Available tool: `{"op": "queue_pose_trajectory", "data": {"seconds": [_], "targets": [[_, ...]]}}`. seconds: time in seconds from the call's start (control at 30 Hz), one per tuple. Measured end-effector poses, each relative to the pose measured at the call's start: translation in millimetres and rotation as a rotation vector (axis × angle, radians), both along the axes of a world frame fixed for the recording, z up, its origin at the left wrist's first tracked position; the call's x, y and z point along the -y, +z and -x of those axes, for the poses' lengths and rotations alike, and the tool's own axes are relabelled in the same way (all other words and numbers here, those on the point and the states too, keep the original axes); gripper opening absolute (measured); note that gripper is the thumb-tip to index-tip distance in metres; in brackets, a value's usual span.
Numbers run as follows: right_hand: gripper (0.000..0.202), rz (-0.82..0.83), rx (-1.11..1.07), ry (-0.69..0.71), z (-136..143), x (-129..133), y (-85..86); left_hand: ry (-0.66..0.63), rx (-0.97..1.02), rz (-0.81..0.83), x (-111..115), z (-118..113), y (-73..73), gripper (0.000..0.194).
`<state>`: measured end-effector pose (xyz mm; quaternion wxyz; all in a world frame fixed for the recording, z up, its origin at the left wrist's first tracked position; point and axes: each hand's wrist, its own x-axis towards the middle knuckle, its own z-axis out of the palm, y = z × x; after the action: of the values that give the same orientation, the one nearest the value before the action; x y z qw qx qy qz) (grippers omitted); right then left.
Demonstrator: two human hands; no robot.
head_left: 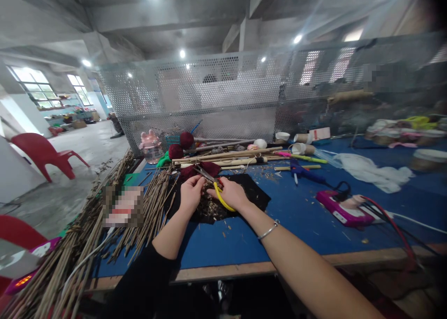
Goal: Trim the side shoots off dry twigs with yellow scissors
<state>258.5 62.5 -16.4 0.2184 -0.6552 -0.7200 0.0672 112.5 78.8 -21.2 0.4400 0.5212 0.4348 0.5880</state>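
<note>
My right hand (230, 193) is closed around the yellow handles of a pair of scissors (220, 198), whose metal blades point up and left. Close beside the blades, my left hand (191, 193) has its fingers pinched together; whatever they hold is too small to make out. Both hands are over a black cloth (256, 193) strewn with dry brown clippings (209, 209). Behind the blades lies a dark red cloth (188, 171). Just left of my left hand, a bundle of thin dry twigs (150, 207) rests on the blue tabletop (289, 226).
A larger pile of sticks (77, 244) hangs over the table's left edge. To the right are a blue glue gun (303, 172), a purple power strip (344, 212) with cords and a white plastic bag (373, 170). Bamboo sticks (237, 159) lie behind, before a perforated metal screen (209, 95).
</note>
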Motion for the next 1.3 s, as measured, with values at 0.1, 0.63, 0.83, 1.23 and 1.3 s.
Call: {"op": "queue_pose_trajectory", "data": {"seconds": [0.1,0.63,0.83,1.23,1.3], "targets": [[0.053,-0.026,0.004,0.026,0,1,1.1,-0.040,-0.021,-0.005,0,0,0.5,0.028],[0.044,-0.019,-0.080,0.039,1,0,-2.7,-0.100,-0.013,0.040,1,-2,-1.6,0.032],[0.045,-0.067,-0.145,0.089,2,1,-4.1,-0.258,0.127,0.090,6,-5,5.6,0.033],[0.035,-0.044,-0.190,0.137,1,1,-3.2,-0.345,0.208,0.080,3,-3,1.7,0.035],[0.035,-0.051,-0.182,0.126,1,1,-3.9,-0.333,0.194,0.070,4,-3,2.4,0.034]]}}
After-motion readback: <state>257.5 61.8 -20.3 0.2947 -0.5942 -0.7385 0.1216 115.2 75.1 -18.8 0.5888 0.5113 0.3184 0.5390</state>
